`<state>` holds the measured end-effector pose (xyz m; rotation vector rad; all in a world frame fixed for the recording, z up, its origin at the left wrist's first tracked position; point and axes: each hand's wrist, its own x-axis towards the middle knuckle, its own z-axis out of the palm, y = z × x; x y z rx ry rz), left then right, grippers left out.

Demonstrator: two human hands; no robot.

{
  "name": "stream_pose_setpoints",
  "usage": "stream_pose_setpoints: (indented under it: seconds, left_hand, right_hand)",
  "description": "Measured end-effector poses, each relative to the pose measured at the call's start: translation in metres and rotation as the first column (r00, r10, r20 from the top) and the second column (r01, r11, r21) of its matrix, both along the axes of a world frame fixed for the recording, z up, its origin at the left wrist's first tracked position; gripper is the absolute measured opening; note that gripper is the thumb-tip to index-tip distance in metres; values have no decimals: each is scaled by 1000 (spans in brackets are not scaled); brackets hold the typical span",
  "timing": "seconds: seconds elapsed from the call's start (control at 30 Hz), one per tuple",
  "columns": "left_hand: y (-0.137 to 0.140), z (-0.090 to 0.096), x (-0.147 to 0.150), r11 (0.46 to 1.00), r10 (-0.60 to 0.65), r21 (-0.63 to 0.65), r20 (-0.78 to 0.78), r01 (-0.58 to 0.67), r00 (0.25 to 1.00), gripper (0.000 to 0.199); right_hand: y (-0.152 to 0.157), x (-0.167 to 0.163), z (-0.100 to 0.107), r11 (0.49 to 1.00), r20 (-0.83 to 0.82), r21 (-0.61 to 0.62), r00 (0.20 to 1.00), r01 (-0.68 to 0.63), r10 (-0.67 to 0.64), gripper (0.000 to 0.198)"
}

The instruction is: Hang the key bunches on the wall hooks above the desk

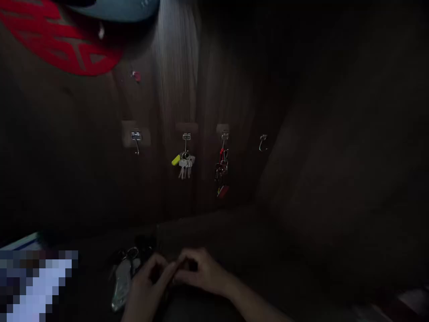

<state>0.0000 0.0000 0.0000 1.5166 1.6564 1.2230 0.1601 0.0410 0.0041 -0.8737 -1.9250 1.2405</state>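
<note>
Low in the dim head view, my left hand (149, 284) and my right hand (203, 273) meet with their fingertips nearly touching. The fingers of each are closed in a pinch. Whatever lies between them is small and dark, and I cannot make it out. Just left of my left hand, a pale, elongated key fob (122, 282) lies on the dark surface (214, 232), partly hidden by the hand. A metal key ring (132, 252) shows at its upper end. Dark shapes behind my fingers are too dim to name.
A wood-grain panel faces me with a bare hook (136, 142), keys with a yellow tag (186, 164), a red-tagged key bunch (221, 172) and another bare hook (263, 142). Higher up are a red cut-out decoration (67, 47) and a blue-grey rounded object (124, 12). The lower left is pixelated.
</note>
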Motion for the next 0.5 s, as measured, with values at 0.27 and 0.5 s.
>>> stream_pose_setpoints:
  seconds: [0.27,0.5]
  left_hand:
    - [-2,3,1,998,-65,16,140,63,988,29]
    - [-2,1,0,995,-100,-4,144,102,984,26]
  right_hand:
    - [0,3,1,998,-16,-60,1000,4,-5,11]
    - [1,6,2,995,-34,-99,999,-34,31,17]
